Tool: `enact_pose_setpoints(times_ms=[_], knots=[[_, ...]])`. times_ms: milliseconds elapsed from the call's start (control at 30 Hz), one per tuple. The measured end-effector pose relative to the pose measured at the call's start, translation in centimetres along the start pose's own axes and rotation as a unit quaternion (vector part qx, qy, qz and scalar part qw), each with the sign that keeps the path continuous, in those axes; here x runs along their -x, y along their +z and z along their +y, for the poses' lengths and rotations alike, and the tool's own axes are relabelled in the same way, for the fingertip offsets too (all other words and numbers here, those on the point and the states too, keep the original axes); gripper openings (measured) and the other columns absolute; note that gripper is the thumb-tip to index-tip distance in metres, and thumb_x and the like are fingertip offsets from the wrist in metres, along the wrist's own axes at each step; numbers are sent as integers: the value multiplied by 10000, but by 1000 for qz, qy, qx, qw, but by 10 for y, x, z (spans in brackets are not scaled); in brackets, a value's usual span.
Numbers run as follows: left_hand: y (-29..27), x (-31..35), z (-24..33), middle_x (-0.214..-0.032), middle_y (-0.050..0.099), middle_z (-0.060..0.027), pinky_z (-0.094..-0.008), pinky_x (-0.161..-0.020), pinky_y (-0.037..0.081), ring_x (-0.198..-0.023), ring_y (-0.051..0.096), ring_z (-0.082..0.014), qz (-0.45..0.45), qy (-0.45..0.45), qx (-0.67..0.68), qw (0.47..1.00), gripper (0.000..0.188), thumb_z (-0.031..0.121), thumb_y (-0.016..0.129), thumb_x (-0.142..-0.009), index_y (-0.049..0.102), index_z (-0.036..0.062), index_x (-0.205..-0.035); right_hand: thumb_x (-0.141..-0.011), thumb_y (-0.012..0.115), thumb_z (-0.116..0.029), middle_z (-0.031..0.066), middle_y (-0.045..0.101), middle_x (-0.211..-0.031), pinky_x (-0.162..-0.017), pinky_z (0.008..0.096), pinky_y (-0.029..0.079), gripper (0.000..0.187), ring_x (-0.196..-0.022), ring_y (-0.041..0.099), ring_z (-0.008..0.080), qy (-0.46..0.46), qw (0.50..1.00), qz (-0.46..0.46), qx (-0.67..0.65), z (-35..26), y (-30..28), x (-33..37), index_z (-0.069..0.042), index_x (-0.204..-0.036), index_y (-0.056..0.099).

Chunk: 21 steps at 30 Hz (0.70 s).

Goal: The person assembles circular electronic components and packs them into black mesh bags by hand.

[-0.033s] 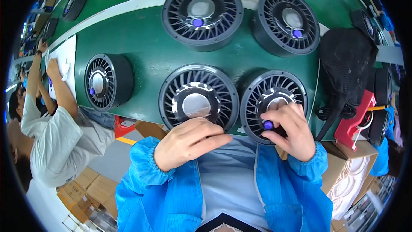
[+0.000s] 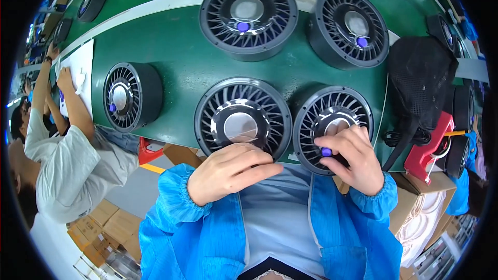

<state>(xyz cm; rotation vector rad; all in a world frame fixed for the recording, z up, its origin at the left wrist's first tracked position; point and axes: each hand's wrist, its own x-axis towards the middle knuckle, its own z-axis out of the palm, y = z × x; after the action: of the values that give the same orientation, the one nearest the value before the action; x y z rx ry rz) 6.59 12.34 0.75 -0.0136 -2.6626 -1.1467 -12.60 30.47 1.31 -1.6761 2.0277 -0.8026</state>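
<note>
Two round black fans with curved-blade grilles stand side by side at the near edge of the green table. On the right one (image 2: 358, 109), the thumb and forefinger of my right hand (image 2: 355, 161) close around a small purple knob (image 2: 326, 152) below the shiny hub. My left hand (image 2: 228, 173) lies over the near rim of the left fan (image 2: 244, 93). Its fingers curl down beside the silver disc (image 2: 240, 127) and one digit points right. What they hold, if anything, is hidden beneath the hand.
Two similar fans (image 2: 249, 41) (image 2: 321, 46) stand farther back, and another (image 2: 148, 93) is at left. A black mesh bag (image 2: 423, 72) and a red tool-like object (image 2: 428, 148) lie at right. A person (image 2: 83, 171) works on a white sheet at far left.
The whole view has shifted slightly, so the fans sit a little farther right. Both hands keep nearly the same pose on the near fans.
</note>
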Motion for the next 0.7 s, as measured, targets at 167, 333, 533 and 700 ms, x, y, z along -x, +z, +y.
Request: enact_pose_setpoints(times_ms=[167, 333, 533, 700], knots=[[-5, 8, -2, -883, 557, -61, -318, -752, 491, -829, 579, -211, 57, -59, -74, 994, 299, 37, 621, -648, 638, 65, -945, -648, 734, -130, 37, 538, -774, -669, 327, 362, 258, -752, 500, 216, 2, 1000, 18, 7, -3, 8, 0, -87, -866, 602], [-2, 13, 0, -893, 555, -53, -313, -738, 486, -825, 580, -207, 54, -58, -25, 997, 302, 35, 620, -652, 633, 61, -953, -646, 733, -120, 34, 536, -772, -674, 323, 362, 263, -745, 492, 216, 70, 997, 31, 1, -7, 9, 3, -83, -880, 617], [0, 12, -1, -883, 571, -62, -330, -715, 496, -811, 593, -238, 25, -9, 44, 999, 307, -44, 651, -622, 645, 57, -911, -633, 749, -145, 39, 512, -733, -658, 330, 357, 246, -706, 466, 213, -8, 1000, 4, -17, 2, 3, 1, -82, -796, 576], [-6, 9, -3, -905, 557, -71, -319, -720, 489, -824, 579, -225, 48, -21, -54, 997, 289, 38, 614, -645, 630, 51, -933, -645, 746, -142, 43, 515, -736, -655, 330, 361, 259, -704, 467, 218, 35, 999, 14, 12, -1, 6, 0, -73, -824, 573]])
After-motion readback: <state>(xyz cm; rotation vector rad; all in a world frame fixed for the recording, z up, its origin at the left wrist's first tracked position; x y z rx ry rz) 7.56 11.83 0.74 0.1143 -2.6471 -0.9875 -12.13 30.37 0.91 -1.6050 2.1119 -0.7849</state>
